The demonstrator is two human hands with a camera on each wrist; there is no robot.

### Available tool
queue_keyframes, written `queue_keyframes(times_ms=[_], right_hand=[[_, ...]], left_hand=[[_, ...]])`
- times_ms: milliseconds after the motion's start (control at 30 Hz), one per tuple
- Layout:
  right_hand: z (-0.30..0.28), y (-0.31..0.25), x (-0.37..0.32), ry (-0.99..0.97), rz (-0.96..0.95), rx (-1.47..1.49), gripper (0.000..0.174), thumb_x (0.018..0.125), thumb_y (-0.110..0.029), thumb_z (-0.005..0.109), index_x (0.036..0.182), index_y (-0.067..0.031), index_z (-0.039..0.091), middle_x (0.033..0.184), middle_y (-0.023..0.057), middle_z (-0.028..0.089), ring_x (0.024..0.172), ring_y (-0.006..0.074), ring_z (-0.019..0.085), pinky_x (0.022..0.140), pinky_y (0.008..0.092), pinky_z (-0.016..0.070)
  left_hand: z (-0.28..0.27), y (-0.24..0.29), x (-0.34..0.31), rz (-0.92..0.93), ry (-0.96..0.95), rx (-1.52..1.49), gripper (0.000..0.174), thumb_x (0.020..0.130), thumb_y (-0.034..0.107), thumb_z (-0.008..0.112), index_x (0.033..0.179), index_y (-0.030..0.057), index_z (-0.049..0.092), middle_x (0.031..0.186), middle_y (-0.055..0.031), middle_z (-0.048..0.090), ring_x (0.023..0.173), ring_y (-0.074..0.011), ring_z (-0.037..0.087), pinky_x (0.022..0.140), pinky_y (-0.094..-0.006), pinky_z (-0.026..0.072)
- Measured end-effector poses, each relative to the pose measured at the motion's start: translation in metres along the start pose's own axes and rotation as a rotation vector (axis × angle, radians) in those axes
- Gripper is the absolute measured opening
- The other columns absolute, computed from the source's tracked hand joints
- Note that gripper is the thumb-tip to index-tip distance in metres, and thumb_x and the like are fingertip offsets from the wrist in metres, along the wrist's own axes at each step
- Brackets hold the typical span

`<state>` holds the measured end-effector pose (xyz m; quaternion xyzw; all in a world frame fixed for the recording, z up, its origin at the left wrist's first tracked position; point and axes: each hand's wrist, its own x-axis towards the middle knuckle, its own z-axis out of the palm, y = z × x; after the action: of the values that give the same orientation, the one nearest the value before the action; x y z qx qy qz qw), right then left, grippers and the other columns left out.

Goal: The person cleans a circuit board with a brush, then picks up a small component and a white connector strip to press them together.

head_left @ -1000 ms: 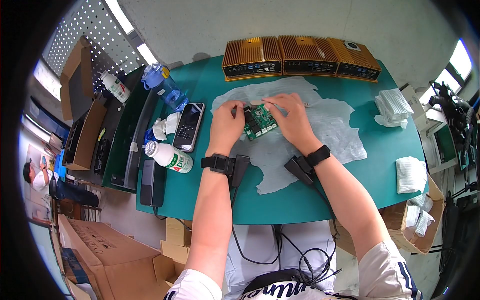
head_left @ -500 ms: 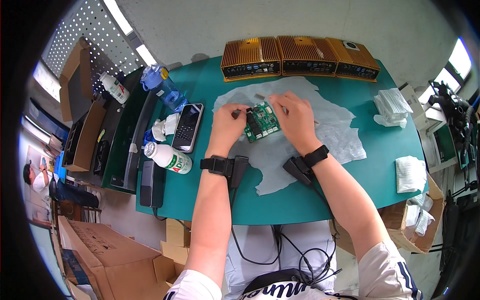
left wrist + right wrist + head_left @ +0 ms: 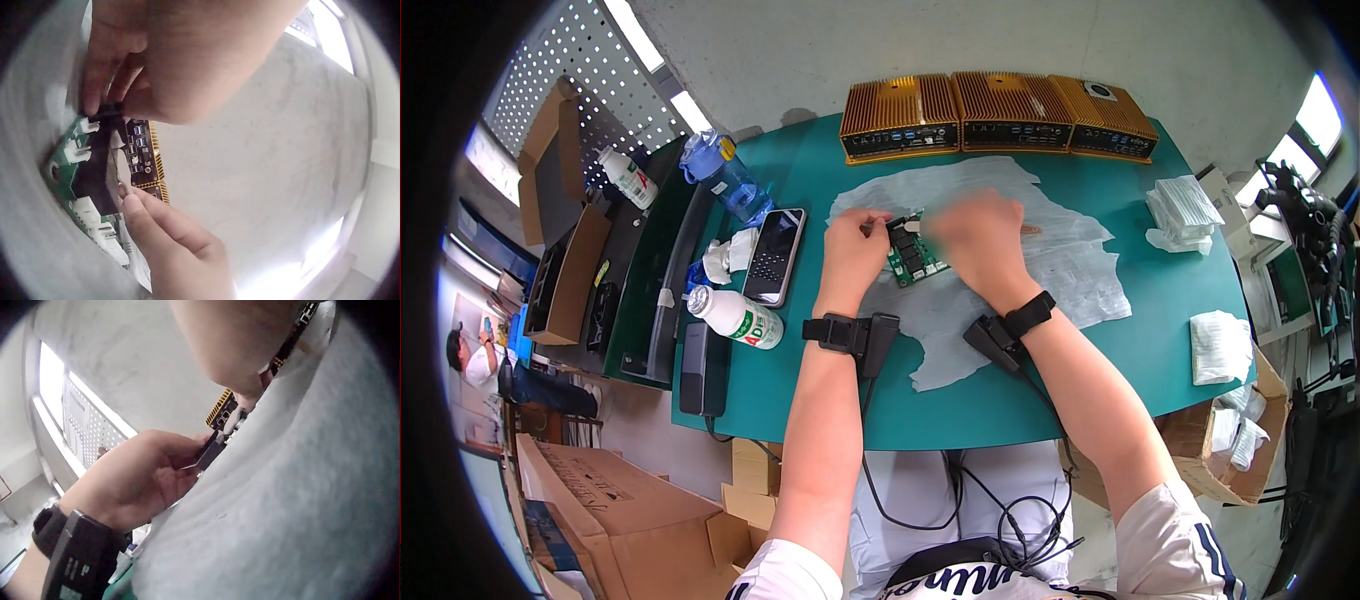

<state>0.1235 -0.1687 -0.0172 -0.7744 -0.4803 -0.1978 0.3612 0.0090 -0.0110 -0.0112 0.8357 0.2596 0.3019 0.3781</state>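
A green circuit board with black blocks and white connectors lies over thin pale sheeting. My left hand holds its left edge; in the left wrist view these fingers pinch the board beside a black block. Between the thumb and finger of my right hand, a pale, flat-ended stick is pinched, its flat end against the black block. In the head view that hand is blurred and covers the board's right part, with a brownish end of the stick past the knuckles.
Three gold finned computer cases line the table's back. At left stand a blue water bottle, a phone and a white bottle. Wrapped white packets lie at right. The pale sheeting spreads under the hands; cables hang from both wrists.
The right hand moved off the board's top edge, then came back left over it, bringing the stick's pale end onto the black blocks. The left hand stays at the left edge.
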Motion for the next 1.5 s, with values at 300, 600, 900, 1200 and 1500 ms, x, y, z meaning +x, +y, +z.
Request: queue_keyframes(times_ms=[300,600,900,1200,1500], right_hand=[[0.003,0.003,-0.002,-0.059,0.003,0.018,0.018,0.088,-0.011,0.063,0.094,-0.0204,0.078,0.091,-0.0001,0.063,0.100,0.0244,0.053,0.093,0.0487,0.0313],[0.003,0.004,-0.002,-0.096,0.021,0.057,0.020,0.092,-0.011,0.061,0.101,-0.0176,0.077,0.095,-0.0017,0.065,0.101,0.0220,0.054,0.090,0.0456,0.0280],[0.000,-0.001,0.004,0.053,0.016,0.053,0.015,0.093,-0.012,0.061,0.100,-0.0139,0.074,0.095,-0.0015,0.069,0.098,0.0224,0.055,0.091,0.0453,0.0296],[-0.013,-0.008,0.014,0.282,-0.011,0.180,0.011,0.092,-0.008,0.062,0.101,-0.0101,0.068,0.095,0.0009,0.069,0.091,0.0240,0.058,0.083,0.0374,0.0377],[-0.008,-0.007,0.014,0.384,-0.001,0.504,0.013,0.095,-0.001,0.055,0.108,-0.0021,0.056,0.096,0.0126,0.065,0.083,0.0307,0.061,0.075,0.0387,0.0486]], left_hand=[[-0.005,0.012,-0.004,-0.129,0.038,0.069,0.027,0.090,0.017,0.062,0.097,-0.0072,0.072,0.086,-0.0245,0.071,0.080,-0.0360,0.070,0.074,-0.0404,0.0529],[-0.005,0.006,-0.002,-0.192,-0.021,0.021,0.031,0.091,0.020,0.063,0.094,-0.0089,0.071,0.080,-0.0253,0.070,0.075,-0.0362,0.070,0.070,-0.0402,0.0518],[-0.004,0.007,-0.003,-0.119,-0.007,0.034,0.034,0.095,0.025,0.063,0.098,-0.0070,0.072,0.066,-0.0089,0.066,0.057,-0.0144,0.062,0.055,-0.0309,0.0463],[-0.002,0.009,-0.004,-0.018,0.029,0.042,0.026,0.090,0.021,0.068,0.101,-0.0020,0.073,0.086,-0.0120,0.073,0.070,-0.0151,0.063,0.066,-0.0302,0.0508],[0.001,0.009,-0.004,0.010,0.004,-0.007,0.022,0.084,0.012,0.069,0.101,-0.0003,0.075,0.092,-0.0103,0.074,0.068,-0.0146,0.061,0.067,-0.0299,0.0517]])
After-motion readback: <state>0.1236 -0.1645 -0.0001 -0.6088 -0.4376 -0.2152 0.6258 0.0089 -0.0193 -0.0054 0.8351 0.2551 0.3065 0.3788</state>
